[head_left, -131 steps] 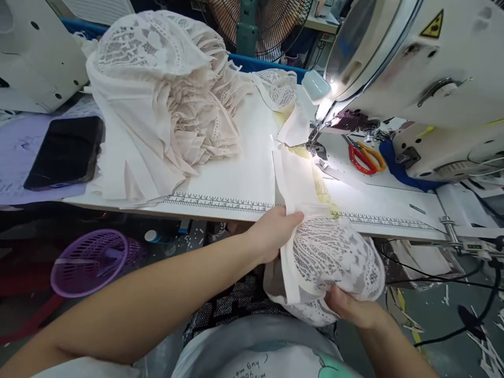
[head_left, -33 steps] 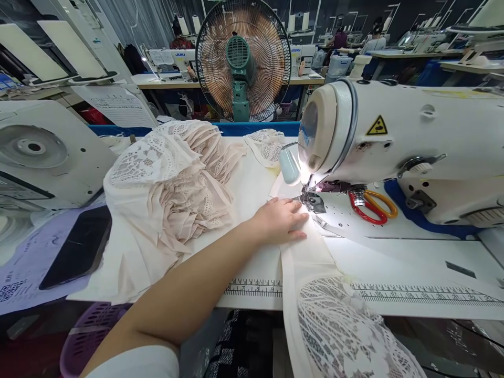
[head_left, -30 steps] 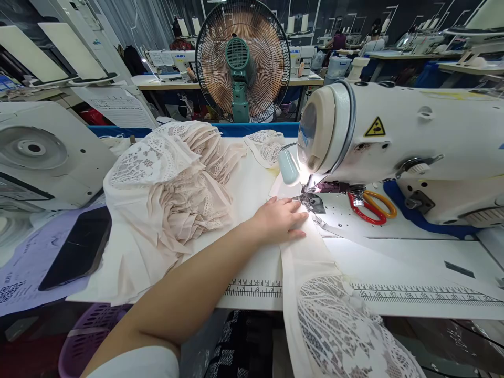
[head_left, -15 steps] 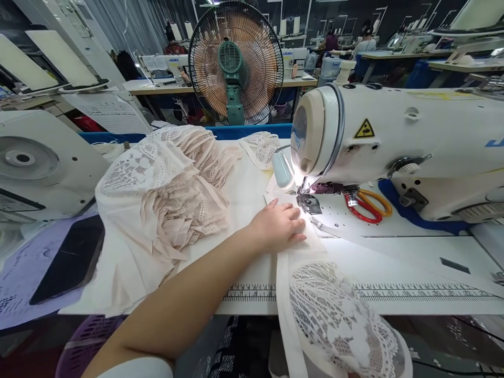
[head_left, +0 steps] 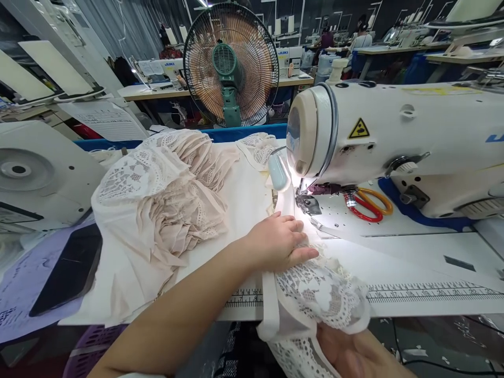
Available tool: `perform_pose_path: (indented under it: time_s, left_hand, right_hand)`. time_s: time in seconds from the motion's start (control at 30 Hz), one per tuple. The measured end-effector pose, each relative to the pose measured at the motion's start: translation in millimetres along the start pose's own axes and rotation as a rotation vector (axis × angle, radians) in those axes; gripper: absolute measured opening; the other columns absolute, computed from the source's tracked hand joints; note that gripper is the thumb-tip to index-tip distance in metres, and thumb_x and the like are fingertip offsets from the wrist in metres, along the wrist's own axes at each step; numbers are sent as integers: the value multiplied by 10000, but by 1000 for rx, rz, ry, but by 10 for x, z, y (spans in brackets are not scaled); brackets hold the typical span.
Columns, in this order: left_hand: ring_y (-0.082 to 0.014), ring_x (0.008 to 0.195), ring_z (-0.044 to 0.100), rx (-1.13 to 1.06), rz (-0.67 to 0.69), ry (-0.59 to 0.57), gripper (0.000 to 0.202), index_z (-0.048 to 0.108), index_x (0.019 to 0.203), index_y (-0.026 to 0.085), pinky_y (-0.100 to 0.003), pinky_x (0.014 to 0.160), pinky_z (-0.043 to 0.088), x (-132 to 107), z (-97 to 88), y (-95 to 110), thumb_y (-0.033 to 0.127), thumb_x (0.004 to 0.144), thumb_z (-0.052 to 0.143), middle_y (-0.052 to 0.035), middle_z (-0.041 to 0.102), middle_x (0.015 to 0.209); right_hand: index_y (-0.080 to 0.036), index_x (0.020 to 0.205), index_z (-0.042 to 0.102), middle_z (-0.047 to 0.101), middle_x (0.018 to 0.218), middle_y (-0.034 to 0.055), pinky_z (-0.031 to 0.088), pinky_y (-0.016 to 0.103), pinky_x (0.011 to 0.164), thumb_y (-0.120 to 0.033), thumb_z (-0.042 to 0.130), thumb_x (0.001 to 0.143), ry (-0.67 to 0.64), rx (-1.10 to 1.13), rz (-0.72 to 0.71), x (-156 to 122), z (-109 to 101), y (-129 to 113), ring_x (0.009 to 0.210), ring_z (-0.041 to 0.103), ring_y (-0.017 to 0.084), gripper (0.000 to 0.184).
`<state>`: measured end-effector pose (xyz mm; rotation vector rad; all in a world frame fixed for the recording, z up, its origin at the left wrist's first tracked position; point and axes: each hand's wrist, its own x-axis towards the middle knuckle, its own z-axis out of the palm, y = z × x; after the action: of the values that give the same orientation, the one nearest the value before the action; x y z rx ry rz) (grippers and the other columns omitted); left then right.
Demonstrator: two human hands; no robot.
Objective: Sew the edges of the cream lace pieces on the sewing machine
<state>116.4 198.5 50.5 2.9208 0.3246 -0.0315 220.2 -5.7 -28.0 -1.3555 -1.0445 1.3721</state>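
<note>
My left hand (head_left: 281,242) lies flat, fingers stretched out, on a cream fabric-and-lace piece (head_left: 315,289) just in front of the presser foot (head_left: 307,203) of the white sewing machine (head_left: 394,136). The lace end of the piece is bunched up at the table's front edge. My right hand (head_left: 354,354) is below the table edge under that lace, gripping it from beneath; its fingers are mostly hidden by the cloth.
A tall pile of cream lace pieces (head_left: 165,194) fills the table's left half. A black phone (head_left: 66,268) lies at far left. Red and orange scissors (head_left: 368,202) rest under the machine arm. A fan (head_left: 230,63) stands behind. A printed ruler (head_left: 425,291) runs along the table edge.
The lace end, hanging over the table edge earlier, is now pushed up onto the table. My right hand has come into view beneath it. My left hand slid slightly toward me.
</note>
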Motion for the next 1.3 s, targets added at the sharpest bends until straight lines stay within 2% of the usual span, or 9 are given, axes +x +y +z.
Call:
perform_pose_path:
  time_s: [0.17, 0.33, 0.47, 0.73, 0.93, 1.13, 1.3]
  left_hand:
    - [-252, 1092, 502, 5, -7, 32, 464, 638, 1043, 146, -446, 965, 359, -9, -24, -10, 486, 929, 343, -95, 586, 1159]
    - [-247, 1106, 513, -32, -17, 47, 454, 626, 1061, 128, -435, 991, 362, -14, -46, -43, 466, 932, 352, -94, 569, 1208]
    - [-245, 1140, 503, -63, -12, 45, 455, 599, 1112, 119, -447, 1031, 338, -8, -37, -74, 453, 936, 345, -96, 544, 1254]
    - [-245, 1161, 496, -75, -9, 44, 471, 589, 1131, 87, -379, 971, 421, 11, -78, -102, 437, 937, 341, -110, 542, 1257]
    - [-235, 1119, 521, -60, -40, 20, 443, 590, 1119, 109, -352, 917, 460, 60, -131, -127, 411, 944, 317, -101, 539, 1250]
    - [-239, 1085, 512, 12, -90, -41, 479, 521, 1215, 85, -356, 929, 446, 174, -106, -160, 435, 924, 369, -123, 536, 1207]
    - [-248, 1023, 503, 92, -118, -99, 506, 539, 1198, 98, -376, 892, 448, 235, -83, -167, 477, 913, 363, -124, 515, 1176]
  right_hand:
    - [-280, 1220, 573, 527, 1294, 64, 273, 421, 1043, -771, 521, 679, -81, 337, 81, 172, 98, -262, 1277, 315, 283, 732]
    - [-209, 1290, 511, 500, 1319, 89, 185, 436, 1104, -582, 616, 766, -278, 665, -38, 407, 219, -450, 1337, 233, 272, 652]
    - [-201, 1325, 469, 516, 1301, 74, 149, 433, 1112, -503, 605, 801, -359, 781, -86, 527, 279, -529, 1340, 235, 271, 620]
    - [-212, 1314, 471, 522, 1292, 71, 164, 445, 1099, -401, 635, 794, -329, 882, -86, 638, 310, -444, 1320, 273, 277, 577]
    - [-240, 1300, 485, 550, 1258, 63, 227, 415, 1083, -463, 629, 789, -292, 818, -127, 748, 328, -563, 1292, 328, 256, 576]
    - [-193, 1262, 528, 579, 1207, 85, 204, 406, 1096, -465, 621, 789, -250, 754, -160, 788, 318, -634, 1282, 338, 252, 554]
    - [-185, 1234, 552, 598, 1160, 102, 224, 440, 1078, -476, 591, 807, -326, 739, -179, 797, 290, -628, 1235, 395, 272, 518]
